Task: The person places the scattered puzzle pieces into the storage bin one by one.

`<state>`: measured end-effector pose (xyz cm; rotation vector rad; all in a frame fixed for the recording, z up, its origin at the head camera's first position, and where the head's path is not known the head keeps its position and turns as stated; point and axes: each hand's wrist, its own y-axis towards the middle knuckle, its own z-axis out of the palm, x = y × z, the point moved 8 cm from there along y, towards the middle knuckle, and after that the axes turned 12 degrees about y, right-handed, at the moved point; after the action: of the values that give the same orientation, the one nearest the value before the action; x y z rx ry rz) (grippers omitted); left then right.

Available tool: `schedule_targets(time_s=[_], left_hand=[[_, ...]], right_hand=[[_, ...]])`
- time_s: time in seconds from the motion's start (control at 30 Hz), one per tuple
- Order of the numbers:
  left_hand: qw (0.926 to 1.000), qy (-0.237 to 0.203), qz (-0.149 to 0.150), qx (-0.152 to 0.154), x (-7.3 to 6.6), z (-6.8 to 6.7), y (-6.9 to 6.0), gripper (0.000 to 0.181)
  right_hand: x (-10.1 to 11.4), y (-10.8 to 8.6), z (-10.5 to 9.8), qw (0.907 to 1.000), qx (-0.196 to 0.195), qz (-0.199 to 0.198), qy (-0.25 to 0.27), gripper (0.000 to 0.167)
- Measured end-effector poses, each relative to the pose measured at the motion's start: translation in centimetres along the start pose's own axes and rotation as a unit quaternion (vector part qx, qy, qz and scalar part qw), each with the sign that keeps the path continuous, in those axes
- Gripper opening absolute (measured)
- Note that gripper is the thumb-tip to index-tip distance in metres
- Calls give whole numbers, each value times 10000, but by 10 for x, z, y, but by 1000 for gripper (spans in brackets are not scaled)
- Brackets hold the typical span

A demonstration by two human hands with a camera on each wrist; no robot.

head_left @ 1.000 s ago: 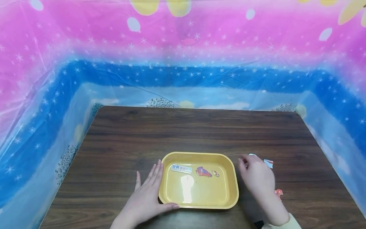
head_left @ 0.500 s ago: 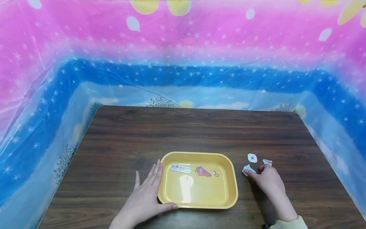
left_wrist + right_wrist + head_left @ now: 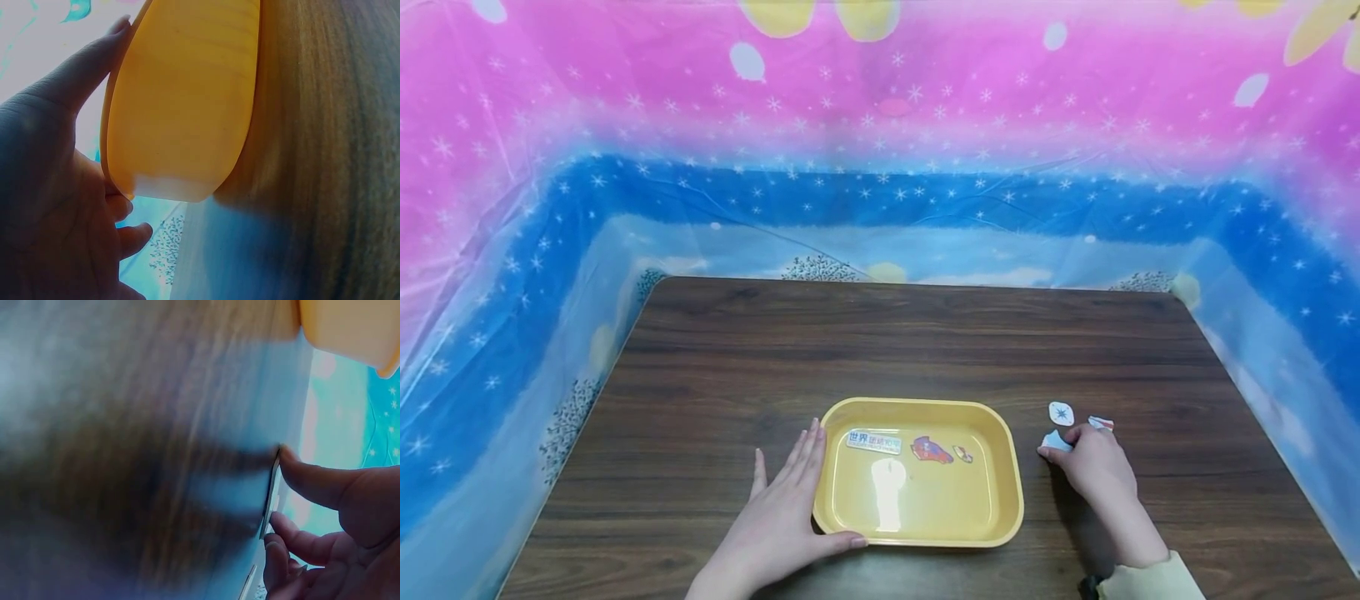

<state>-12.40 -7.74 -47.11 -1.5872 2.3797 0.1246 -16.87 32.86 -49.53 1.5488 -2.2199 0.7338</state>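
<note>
A yellow tray (image 3: 917, 546) stands near the table's front edge, with a lettered strip (image 3: 875, 442), a red piece (image 3: 932, 451) and a small oval piece (image 3: 962, 454) inside. My left hand (image 3: 775, 525) lies along its left side, fingers straight, thumb at the front rim; the left wrist view has the hand (image 3: 62, 187) against the tray wall (image 3: 181, 100). Right of the tray, my right hand (image 3: 1101, 471) pinches a pale flat piece (image 3: 1056, 442) between thumb and fingers. In the right wrist view the hand (image 3: 344, 519) holds that thin piece (image 3: 271, 494) tilted off the tabletop.
A white piece with a blue star (image 3: 1062, 414) lies just behind the pinched piece. Another white, red and blue piece (image 3: 1101, 423) is behind my right hand. Patterned cloth (image 3: 887, 200) hangs around the back and sides of the table (image 3: 880, 333).
My right hand has moved right and nearer the front from beside the tray, uncovering the star piece, and has taken hold of the pale piece. The left hand has stayed at the tray.
</note>
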Motion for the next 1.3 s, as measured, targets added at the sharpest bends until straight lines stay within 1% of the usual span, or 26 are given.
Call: schedule_targets(time_s=[0.1,0.23,0.37,0.53,0.6,0.7,0.8,0.83,0.9,1.0,1.1,1.13,1.2,1.3], left_hand=[[10000,6,6,-3,0,0,0,132],[10000,-4,6,14,0,0,-1,132],[10000,39,25,13,0,0,-1,132],[10000,43,14,12,-1,0,0,132],[10000,16,0,9,-1,0,0,132],[10000,26,-12,-22,-1,0,0,132],[10000,66,-14,-68,0,-1,-1,131],[9999,81,-16,-82,0,-1,-1,131],[9999,79,-4,-115,0,-2,-1,132],[9999,79,21,-118,-1,-3,-1,132],[9999,79,57,-107,-2,-3,-1,132],[9999,74,63,-105,-2,-3,-1,132],[9999,79,68,-115,-2,-3,-1,131],[9998,108,80,-141,-2,-2,-1,131]], right_hand=[[-1,-1,-1,9999,104,95,56,40],[-3,-4,-1,9993,285,202,119,45],[0,-8,-2,9994,298,107,159,47],[11,-13,-6,9996,201,-8,207,32],[20,-15,-8,9997,74,-159,186,29],[39,-19,-13,9982,-284,-464,232,32],[64,-24,-17,9939,-670,-766,436,38],[74,-27,-18,9922,-755,-857,493,37],[95,-31,-17,9898,-800,-993,632,33],[127,-40,-7,9879,-589,-1172,828,30],[159,-52,12,9862,-245,-1326,964,28],[169,-56,20,9848,-117,-1438,966,27],[188,-65,38,9821,110,-1667,869,24],[211,-78,67,9772,431,-1997,583,19]])
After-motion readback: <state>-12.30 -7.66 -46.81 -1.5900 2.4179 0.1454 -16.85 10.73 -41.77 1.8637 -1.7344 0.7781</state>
